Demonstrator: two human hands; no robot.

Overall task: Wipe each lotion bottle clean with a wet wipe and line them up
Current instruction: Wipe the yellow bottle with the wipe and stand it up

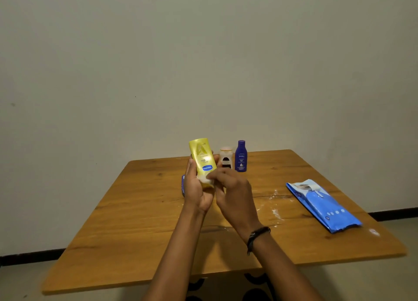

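Fingers (213, 176) of the right hand (233, 192) pinch a white wet wipe (207, 181) against the lower end of a glossy yellow plastic lotion bottle (201, 154). The bottle is held off the brown wooden table (135, 210), just left of frame centre. The left hand (196, 188) curls round the bottle's body. It looks light and stiff but squeezable, and probably slick once damp, so the dry mid-body is the safest hold. Its label reads upside down. Behind it, a small pale pink-capped bottle (226, 158) stands beside a dark blue plastic bottle (241, 156).
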